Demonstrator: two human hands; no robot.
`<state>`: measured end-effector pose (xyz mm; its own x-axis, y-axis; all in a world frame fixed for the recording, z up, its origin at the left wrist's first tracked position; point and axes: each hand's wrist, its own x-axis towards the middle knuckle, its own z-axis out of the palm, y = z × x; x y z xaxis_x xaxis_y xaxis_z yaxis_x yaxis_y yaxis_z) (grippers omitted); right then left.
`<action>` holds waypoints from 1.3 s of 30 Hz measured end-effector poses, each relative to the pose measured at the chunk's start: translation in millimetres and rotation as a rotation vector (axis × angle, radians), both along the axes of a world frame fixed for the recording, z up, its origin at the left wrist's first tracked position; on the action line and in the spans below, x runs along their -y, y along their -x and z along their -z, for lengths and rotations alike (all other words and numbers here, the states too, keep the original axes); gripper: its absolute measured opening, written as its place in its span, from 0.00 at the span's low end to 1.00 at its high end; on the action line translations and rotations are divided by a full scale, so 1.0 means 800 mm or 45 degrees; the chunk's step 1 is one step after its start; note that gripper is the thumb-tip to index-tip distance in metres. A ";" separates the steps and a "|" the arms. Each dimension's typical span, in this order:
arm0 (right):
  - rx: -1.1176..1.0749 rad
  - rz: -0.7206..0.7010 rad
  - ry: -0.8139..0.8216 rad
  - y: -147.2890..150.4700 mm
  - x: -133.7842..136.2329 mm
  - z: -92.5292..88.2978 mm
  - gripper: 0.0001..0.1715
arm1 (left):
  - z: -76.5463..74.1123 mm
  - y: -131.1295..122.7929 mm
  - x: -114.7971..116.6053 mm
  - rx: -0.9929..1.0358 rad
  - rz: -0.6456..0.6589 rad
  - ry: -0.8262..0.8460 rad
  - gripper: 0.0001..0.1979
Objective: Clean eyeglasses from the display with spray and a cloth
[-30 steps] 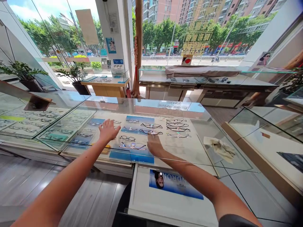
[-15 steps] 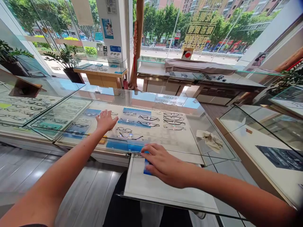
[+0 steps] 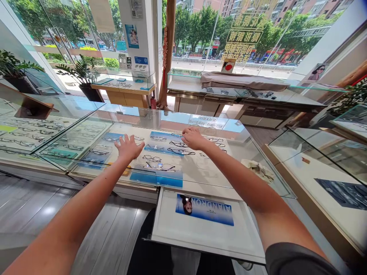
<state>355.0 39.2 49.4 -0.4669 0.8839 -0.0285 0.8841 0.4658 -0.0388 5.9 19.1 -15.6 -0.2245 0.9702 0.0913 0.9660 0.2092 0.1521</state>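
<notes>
My left hand (image 3: 127, 147) lies flat on the glass top (image 3: 235, 131) of an eyewear display case, fingers spread, holding nothing. My right hand (image 3: 193, 138) rests farther back on the same glass, fingers loosely bent and pointing left, with nothing visible in them. Under the glass, rows of spectacle frames (image 3: 156, 166) sit on white and blue pads. Below my arms a white drawer tray (image 3: 200, 236) is pulled out toward me; a blue poster (image 3: 204, 209) lies on it.
A crumpled cloth (image 3: 259, 170) lies inside the case at the right. More glass cases stand at the left (image 3: 34, 130) and right (image 3: 329, 168). A far counter (image 3: 243, 95) and potted plants (image 3: 82, 72) line the shop window. Grey floor is at the lower left.
My right hand has left the pulled-out tray and now rests on the glass top farther back, uncovering the poster. My left hand has stayed in place.
</notes>
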 end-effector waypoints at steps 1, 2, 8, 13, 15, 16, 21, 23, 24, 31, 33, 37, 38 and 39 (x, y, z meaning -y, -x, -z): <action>0.003 -0.001 0.007 0.000 -0.002 0.004 0.30 | 0.000 0.001 0.000 -0.010 0.008 0.003 0.49; 0.006 0.000 0.012 0.001 -0.004 0.008 0.31 | 0.000 0.001 -0.001 -0.024 0.016 0.005 0.49; -0.001 0.037 0.032 0.013 0.006 -0.003 0.28 | -0.001 0.003 -0.005 -0.086 0.045 0.046 0.50; -0.095 -0.058 0.078 0.024 0.070 -0.069 0.23 | -0.033 0.066 -0.017 -0.133 0.278 0.205 0.42; -0.150 -0.142 0.132 0.026 0.120 -0.094 0.29 | -0.045 0.102 -0.016 -0.115 0.344 0.250 0.36; -0.234 -0.200 0.209 0.026 0.148 -0.100 0.29 | -0.048 0.118 -0.013 -0.114 0.353 0.244 0.36; -0.240 -0.382 0.643 0.006 0.277 -0.042 0.28 | -0.030 0.145 0.003 -0.146 0.213 0.094 0.43; -0.117 -0.299 0.684 -0.006 0.295 0.014 0.25 | -0.020 0.143 0.005 -0.135 0.092 0.055 0.48; -0.074 -0.264 0.664 -0.011 0.295 0.043 0.24 | -0.017 0.141 0.005 -0.121 0.054 0.049 0.48; -0.175 -0.134 0.339 0.009 0.187 0.171 0.20 | -0.015 0.142 0.004 -0.089 0.032 0.064 0.48; -0.199 -0.078 0.243 0.034 0.142 0.185 0.21 | -0.013 0.143 0.004 -0.099 0.027 0.056 0.48; -0.254 -0.057 0.120 0.097 0.052 0.204 0.21 | -0.010 0.145 0.006 -0.105 0.037 0.060 0.48; -0.261 -0.044 0.097 0.113 0.033 0.209 0.22 | -0.010 0.146 0.008 -0.106 0.039 0.065 0.47; -0.265 -0.038 0.078 0.129 0.016 0.213 0.23 | -0.011 0.146 0.009 -0.106 0.039 0.070 0.47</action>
